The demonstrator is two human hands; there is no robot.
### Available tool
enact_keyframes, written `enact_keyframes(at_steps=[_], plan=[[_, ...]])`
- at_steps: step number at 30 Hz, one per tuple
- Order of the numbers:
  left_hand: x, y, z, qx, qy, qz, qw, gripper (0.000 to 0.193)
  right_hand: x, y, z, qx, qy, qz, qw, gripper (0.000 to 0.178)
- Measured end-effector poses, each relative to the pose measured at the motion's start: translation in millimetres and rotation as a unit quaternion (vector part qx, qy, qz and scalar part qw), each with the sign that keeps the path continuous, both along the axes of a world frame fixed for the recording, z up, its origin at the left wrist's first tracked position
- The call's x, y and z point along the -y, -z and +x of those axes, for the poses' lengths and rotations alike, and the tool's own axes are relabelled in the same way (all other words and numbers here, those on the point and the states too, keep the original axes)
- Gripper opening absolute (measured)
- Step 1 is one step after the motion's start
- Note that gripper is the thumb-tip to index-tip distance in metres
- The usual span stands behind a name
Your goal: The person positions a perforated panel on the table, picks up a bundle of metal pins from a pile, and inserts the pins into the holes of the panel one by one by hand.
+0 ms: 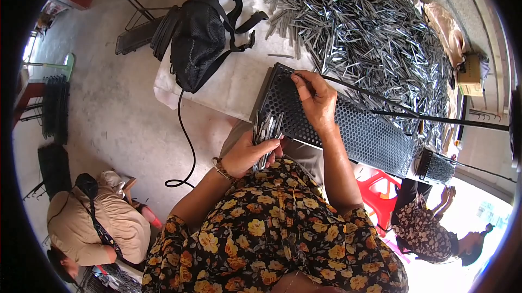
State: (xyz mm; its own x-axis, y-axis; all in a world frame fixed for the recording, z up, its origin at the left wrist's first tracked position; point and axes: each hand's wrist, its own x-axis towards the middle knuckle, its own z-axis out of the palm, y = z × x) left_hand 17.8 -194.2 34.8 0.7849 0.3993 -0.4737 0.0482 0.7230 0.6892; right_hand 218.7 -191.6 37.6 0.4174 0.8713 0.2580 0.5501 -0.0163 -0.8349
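My left hand is closed round a bundle of thin grey metal strips, whose ends stand up above the thumb. A long black perforated tray with rows of round holes lies before me along the table's near edge. Over its left part, close to the far rim, is my right hand. Its thumb and fingertips are pinched together; whatever lies between them is too small to make out. Beyond the tray spreads a large heap of similar loose strips.
A black backpack rests on the white-covered table, its cord hanging down. Dark rods cross the right side. Two other people sit nearby, one in tan at lower left, one in a patterned top near a red stool.
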Motion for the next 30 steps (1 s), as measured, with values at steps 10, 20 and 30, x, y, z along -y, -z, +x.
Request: enact_keyframes(at_steps=[10,20,30], plan=[[1,0,2,0.003,-0.007,-0.003,1.0,0.02,3,1,-3,0.025,-0.014,-0.005,1.0,0.015],[3,-3,4,-0.003,-0.011,-0.014,1.0,0.018,-3,10,-5,0.164,-0.053,0.07,0.983,0.023],[3,-2,4,-0.004,-0.001,-0.005,1.0,0.02,-2,10,-3,0.168,-0.041,0.064,0.983,0.023]])
